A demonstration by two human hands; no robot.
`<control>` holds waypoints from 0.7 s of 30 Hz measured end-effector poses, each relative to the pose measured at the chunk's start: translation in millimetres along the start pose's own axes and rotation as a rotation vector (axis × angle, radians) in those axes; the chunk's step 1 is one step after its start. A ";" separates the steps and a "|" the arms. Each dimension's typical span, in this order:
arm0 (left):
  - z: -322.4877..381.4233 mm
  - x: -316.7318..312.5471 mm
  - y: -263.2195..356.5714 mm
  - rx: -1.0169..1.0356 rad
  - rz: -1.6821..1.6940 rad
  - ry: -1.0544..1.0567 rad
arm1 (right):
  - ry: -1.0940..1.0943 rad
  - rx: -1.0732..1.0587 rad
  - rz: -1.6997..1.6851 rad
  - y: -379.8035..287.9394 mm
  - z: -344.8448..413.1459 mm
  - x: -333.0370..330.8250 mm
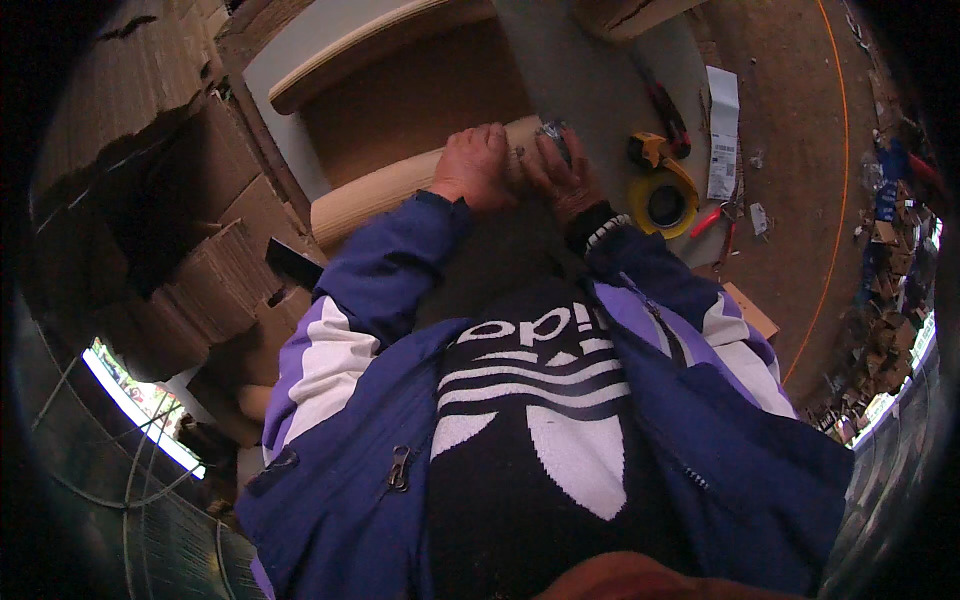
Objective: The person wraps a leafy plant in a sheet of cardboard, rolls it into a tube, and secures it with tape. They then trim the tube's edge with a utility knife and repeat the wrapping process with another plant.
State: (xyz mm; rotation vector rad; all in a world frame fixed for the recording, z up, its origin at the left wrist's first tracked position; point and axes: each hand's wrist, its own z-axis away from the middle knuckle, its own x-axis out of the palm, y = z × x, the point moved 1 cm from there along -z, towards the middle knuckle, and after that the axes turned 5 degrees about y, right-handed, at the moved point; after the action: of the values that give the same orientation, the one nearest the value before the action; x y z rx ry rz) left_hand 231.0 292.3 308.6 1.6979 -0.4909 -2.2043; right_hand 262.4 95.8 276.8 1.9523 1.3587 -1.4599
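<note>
Across the edge of the work surface before me lies a roll or folded bundle of corrugated cardboard (375, 196), its ribbed side showing. My left hand (476, 169) presses down on it near its middle, fingers curled over the top. At its right end, my right hand (562, 169) has its fingers bent around a small bunched piece of clear plastic or tape (553, 131); exactly what it grips is partly hidden. Beyond, a flat brown cardboard panel (420, 97) has a second curved cardboard edge (375, 49) along its far side.
On the right lie a yellow tape roll (666, 206), a yellow-black tape measure (649, 150), a red-black utility knife (667, 112), red-handled pliers (716, 221) and a printed label strip (722, 135). Cardboard stacks (217, 277) stand left. An orange cord (845, 150) curves along the right.
</note>
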 end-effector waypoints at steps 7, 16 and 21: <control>-40.8 -33.4 -20.1 -0.049 0.111 -0.253 | -0.242 0.118 -0.080 10.3 -41.0 0.3; -88.9 -43.0 -70.1 -0.200 0.475 -0.576 | -0.820 0.218 -0.139 31.8 -132.4 -7.8; -98.8 -35.0 -78.2 -0.291 0.666 -0.637 | -1.051 0.254 -0.143 49.7 -160.2 9.0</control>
State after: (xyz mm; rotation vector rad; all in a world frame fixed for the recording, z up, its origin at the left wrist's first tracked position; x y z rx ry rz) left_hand 332.2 370.0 280.1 0.5335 -0.7090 -2.1031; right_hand 391.2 193.9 321.7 0.8619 0.8276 -2.3020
